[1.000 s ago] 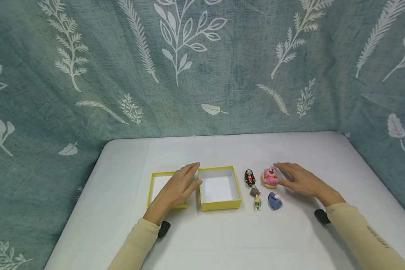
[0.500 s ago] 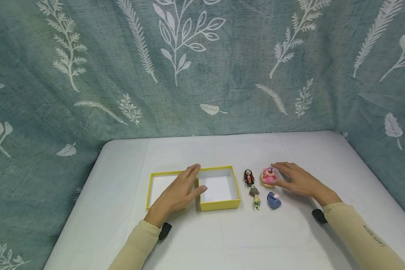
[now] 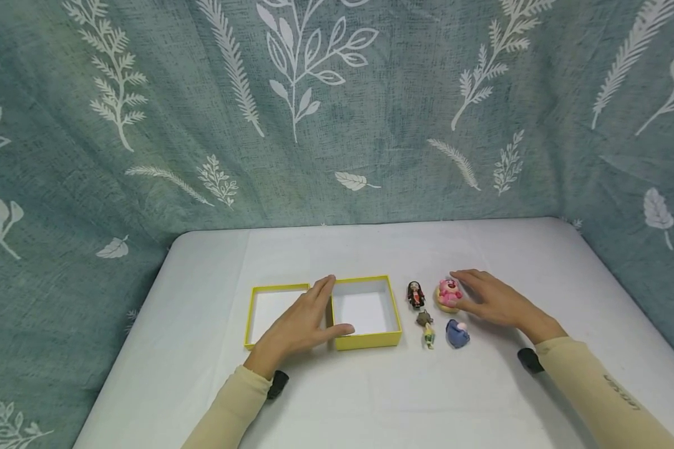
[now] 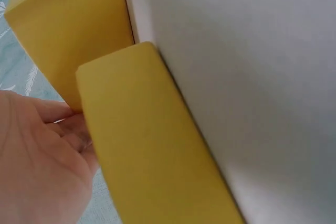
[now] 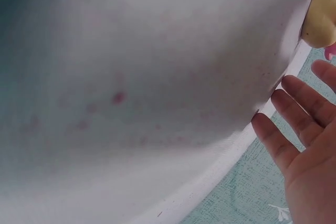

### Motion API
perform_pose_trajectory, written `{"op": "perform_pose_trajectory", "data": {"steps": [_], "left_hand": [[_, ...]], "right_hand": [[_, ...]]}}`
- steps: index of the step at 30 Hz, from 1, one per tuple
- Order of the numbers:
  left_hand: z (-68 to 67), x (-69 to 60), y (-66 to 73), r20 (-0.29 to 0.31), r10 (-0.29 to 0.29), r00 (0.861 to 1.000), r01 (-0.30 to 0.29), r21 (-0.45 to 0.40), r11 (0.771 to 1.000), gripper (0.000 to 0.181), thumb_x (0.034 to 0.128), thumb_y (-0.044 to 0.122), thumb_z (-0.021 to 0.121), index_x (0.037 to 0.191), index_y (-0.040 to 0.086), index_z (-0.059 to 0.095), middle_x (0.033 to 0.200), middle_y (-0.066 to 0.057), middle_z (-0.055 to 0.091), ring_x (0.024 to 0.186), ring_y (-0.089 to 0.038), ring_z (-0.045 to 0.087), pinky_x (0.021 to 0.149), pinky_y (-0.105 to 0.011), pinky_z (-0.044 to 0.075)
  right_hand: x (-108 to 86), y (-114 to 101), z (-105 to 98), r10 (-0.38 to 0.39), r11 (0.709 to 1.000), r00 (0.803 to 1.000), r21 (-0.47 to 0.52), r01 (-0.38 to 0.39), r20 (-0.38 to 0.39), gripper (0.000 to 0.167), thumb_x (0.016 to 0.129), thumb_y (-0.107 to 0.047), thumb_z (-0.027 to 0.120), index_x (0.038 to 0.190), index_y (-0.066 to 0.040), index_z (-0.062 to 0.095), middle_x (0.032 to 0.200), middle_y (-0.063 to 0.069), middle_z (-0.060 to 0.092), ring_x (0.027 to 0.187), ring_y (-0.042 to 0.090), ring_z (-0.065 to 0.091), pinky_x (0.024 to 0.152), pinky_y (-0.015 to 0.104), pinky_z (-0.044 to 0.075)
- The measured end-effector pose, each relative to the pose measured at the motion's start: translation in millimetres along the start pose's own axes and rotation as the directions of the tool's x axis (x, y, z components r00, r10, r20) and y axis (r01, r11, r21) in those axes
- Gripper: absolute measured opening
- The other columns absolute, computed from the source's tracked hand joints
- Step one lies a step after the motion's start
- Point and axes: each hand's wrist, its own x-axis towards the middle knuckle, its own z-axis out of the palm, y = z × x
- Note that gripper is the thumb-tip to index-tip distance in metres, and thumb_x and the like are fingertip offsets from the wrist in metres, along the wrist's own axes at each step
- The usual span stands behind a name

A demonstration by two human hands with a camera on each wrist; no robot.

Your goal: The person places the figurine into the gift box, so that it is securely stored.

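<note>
A yellow box (image 3: 367,340) with a white inside lies in the middle. Its matching shallow lid or tray (image 3: 251,317) lies just left of it. My left hand (image 3: 300,324) reaches over the gap between them, fingers fairly straight along the box's left wall, thumb stretched out at its near left corner. In the left wrist view, the fingers pass behind yellow card walls (image 4: 147,135), and some fingertips are hidden. My right hand (image 3: 494,300) spreads around a pink bear figurine (image 3: 449,292) on a tan base. Its fingers look straight, with several fingertips at the tabletop in the right wrist view.
Left of the bear stands a black-haired figurine (image 3: 415,295). Nearer lie a brown-haired figurine (image 3: 427,329) with green clothing and a blue figurine (image 3: 457,335). Everything is on a white table (image 3: 382,399), with a leaf-patterned green cloth (image 3: 393,125) hanging behind.
My left thumb has spread away from the fingers, down toward the box's near left corner. The right hand has shifted slightly left beside the pink bear. The figurines stay put.
</note>
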Motion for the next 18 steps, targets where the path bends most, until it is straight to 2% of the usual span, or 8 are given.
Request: {"op": "perform_pose_trajectory", "data": {"steps": [11, 18], "left_hand": [[2.5, 0.6, 0.4, 0.015, 0.02, 1.0, -0.021, 0.052, 0.998, 0.119, 0.0786, 0.079, 0.055, 0.158, 0.006, 0.006, 0.164, -0.011, 0.015, 0.15, -0.025, 0.021, 0.12, -0.041, 0.026], [1.3, 0.8, 0.6, 0.015, 0.014, 1.0, -0.015, 0.047, 0.999, 0.122, 0.0755, 0.078, 0.06, 0.158, 0.005, 0.006, 0.164, -0.012, 0.015, 0.15, -0.025, 0.022, 0.12, -0.041, 0.026]], "right_hand": [[-1.4, 0.3, -0.8, -0.026, 1.0, 1.0, -0.011, 0.026, -0.004, 0.074, 0.092, -0.052, 0.062, 0.146, -0.005, 0.044, 0.143, 0.026, 0.046, 0.131, 0.047, 0.042, 0.104, 0.065, 0.036], [-0.1, 2.1, 0.1, -0.031, 1.0, 1.0, -0.005, 0.031, -0.001, 0.074, 0.091, -0.051, 0.063, 0.147, -0.008, 0.043, 0.143, 0.024, 0.047, 0.131, 0.047, 0.043, 0.103, 0.066, 0.037]]}}
